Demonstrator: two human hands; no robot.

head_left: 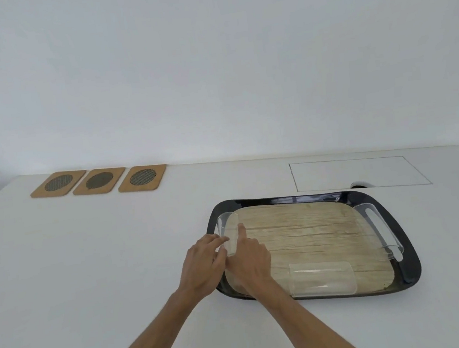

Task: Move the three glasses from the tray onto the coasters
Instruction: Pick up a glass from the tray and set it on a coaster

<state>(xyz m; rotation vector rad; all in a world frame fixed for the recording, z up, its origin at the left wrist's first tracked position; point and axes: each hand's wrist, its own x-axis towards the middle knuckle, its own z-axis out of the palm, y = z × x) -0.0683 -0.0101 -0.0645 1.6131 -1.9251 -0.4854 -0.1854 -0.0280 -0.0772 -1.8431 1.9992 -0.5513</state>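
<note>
We see both hands at the tray's (405,268) 9 o'clock edge: left hand (204,265) and right hand (251,260) loosely cup a lying glass (228,232), fingers touching its sides, not clenched.

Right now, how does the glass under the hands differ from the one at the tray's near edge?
The left glass has both hands at it, the left hand and right hand; the near glass is untouched. The left glass points away along the tray's left side; the near glass lies crosswise. Both are clear and lie on their sides.
</note>
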